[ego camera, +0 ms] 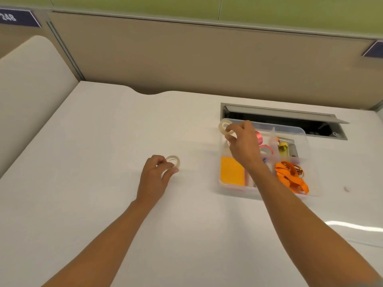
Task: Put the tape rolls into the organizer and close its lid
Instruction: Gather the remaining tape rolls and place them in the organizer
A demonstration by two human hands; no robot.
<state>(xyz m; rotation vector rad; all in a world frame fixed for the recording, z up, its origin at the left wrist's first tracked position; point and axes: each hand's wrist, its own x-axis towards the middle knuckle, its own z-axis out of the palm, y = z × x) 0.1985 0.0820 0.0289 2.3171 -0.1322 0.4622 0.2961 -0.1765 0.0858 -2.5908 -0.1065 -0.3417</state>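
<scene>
Two bare forearms reach forward over a white desk [93, 141]. Nearer, the left hand [154, 177] pinches a clear tape roll [172, 162] resting on the desk. Farther right, the right hand [244, 145] grips a second tape roll [224, 126], lifted above the open clear organizer's [306, 141] far-left corner.

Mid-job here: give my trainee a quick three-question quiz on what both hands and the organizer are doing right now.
1. True or false: the left hand grips a tape roll at the table.
2. The right hand holds its clear roll where? A) at the organizer's far-left corner B) over the orange ribbon C) beside the yellow pad
3. Is the organizer open or closed?

Key: 1 true; 2 A; 3 open.
</scene>
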